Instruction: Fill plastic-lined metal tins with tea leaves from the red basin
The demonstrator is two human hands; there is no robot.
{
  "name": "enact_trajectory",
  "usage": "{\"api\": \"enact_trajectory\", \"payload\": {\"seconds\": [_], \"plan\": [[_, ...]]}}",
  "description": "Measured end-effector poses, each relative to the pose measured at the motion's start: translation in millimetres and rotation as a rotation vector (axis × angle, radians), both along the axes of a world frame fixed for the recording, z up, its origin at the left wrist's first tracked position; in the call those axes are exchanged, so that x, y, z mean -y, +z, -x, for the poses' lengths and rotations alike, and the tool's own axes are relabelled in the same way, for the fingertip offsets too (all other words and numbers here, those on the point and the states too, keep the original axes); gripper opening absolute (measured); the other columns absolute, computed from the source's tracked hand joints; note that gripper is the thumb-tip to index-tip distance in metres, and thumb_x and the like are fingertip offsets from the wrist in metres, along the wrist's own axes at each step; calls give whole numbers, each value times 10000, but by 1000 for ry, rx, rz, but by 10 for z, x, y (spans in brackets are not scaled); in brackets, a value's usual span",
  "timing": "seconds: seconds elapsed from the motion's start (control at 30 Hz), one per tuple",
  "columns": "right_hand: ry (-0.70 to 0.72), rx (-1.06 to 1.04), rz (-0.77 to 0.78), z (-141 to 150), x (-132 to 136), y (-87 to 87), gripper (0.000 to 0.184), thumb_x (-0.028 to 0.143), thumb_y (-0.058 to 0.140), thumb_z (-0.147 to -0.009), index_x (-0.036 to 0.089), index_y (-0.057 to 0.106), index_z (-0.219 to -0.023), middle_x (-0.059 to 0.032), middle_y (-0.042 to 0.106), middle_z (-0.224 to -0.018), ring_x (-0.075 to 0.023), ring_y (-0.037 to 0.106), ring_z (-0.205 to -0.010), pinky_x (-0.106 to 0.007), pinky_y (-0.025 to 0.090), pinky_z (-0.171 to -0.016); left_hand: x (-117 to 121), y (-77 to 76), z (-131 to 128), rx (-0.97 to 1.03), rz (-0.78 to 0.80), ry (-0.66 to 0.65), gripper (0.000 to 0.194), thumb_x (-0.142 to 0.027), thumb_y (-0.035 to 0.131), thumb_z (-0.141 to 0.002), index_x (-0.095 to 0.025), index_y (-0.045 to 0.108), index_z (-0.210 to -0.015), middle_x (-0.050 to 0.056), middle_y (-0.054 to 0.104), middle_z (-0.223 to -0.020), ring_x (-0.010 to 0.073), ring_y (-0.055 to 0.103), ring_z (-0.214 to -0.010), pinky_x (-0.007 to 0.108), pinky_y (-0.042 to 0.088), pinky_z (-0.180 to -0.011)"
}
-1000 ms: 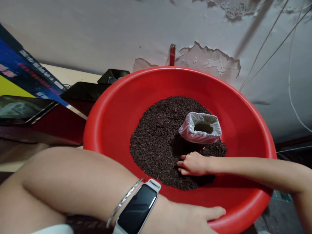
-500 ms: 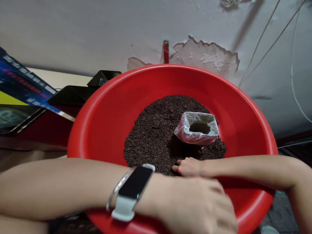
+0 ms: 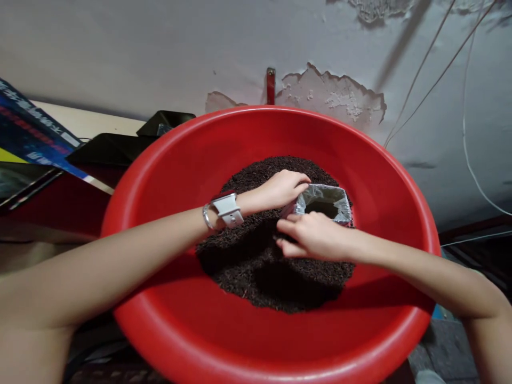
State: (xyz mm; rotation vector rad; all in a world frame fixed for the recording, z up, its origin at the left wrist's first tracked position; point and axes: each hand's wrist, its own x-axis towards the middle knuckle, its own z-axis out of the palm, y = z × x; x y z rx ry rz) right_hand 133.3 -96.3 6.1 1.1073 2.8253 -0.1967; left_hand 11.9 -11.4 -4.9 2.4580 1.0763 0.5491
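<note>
A box lined with a clear plastic bag (image 3: 344, 210), its liner folded over the rim, stands in a heap of dark loose tea leaves (image 3: 248, 277). The heap lies in a large red plastic basin (image 3: 160, 213). My left hand (image 3: 284, 189), with a watch and a bracelet on its wrist, has its fingers closed at the box's back left corner. In front of the box is my right hand (image 3: 320, 234), palm down over the leaves. Its thumb and fingers are apart, and it hides the box's front side.
Behind the basin rises a wall (image 3: 140, 53) with peeling paint and a red strip (image 3: 271, 85). Cords (image 3: 424, 69) hang at the right. A blue printed box (image 3: 36, 125) and dark trays (image 3: 108, 149) stand to the left.
My left hand has moved from the basin's near side to the box's back left corner. My right hand has risen from the leaves to the box's front.
</note>
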Motion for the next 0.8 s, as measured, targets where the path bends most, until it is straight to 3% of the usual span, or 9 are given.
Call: {"api": "enact_trajectory", "payload": {"seconds": [0.13,0.33,0.53,0.8], "plan": [[-179,-59,-104,-207,-287,230,279,328,394,-900,149,566,-1025,-97,636,-945,-159,581,-764,-248,364,-637,-128,-54,53,-45,53,-3,309,-165,443,-831,-127,665,-1043,78,689,-1024,174,627,-894,261,443,-808],[-367,55,-218,-402,-507,300,281,378,423,-872,154,574,-951,-82,625,-874,-163,562,-719,-239,271,-535,-246,-121,86,7,107,-21,278,-249,505,-831,-150,689,-1014,57,699,-1003,170,625,-849,255,430,-774],[-390,126,-188,-414,-505,318,234,366,486,-845,171,577,-937,-68,620,-879,-147,548,-707,-233,272,-528,-260,-104,86,27,178,-9,271,-251,553,-807,-150,693,-1016,53,704,-984,169,622,-845,253,432,-774],[-279,56,-270,-391,-401,406,210,321,519,-843,143,588,-933,-75,580,-916,-159,541,-781,-246,337,-599,-230,-56,103,14,161,-35,266,-234,535,-809,-163,700,-1004,40,709,-956,176,620,-835,273,432,-807]]}}
